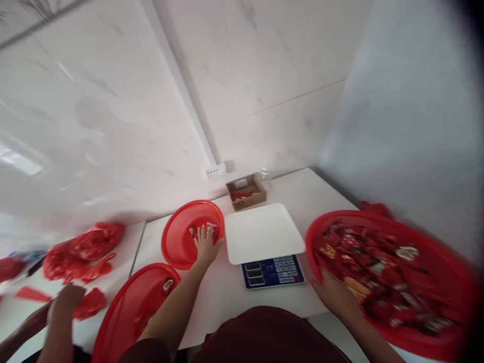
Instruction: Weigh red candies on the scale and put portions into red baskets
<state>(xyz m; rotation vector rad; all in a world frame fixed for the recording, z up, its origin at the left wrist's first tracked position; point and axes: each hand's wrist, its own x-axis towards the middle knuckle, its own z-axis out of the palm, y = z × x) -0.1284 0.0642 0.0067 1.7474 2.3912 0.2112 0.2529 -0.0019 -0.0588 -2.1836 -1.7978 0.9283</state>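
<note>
My left hand [206, 244] reaches forward into a small red basket [177, 239], fingers spread over a few red wrapped sweets [194, 232] lying in it. My right hand [335, 292] rests at the near left rim of a large red basket [434, 252] heaped with red and gold wrapped sweets [372, 267]; its fingers are blurred and partly tucked at the rim. Between the two baskets stands a white scale [262, 232] with a blue keypad panel [273, 271], its platform bare.
A second red basket [128, 312] with one sweet lies at the near left. Red plastic bags [85, 252] pile up at the far left, where another person's hands [62, 302] work. A small cardboard box [246, 191] stands by the white wall.
</note>
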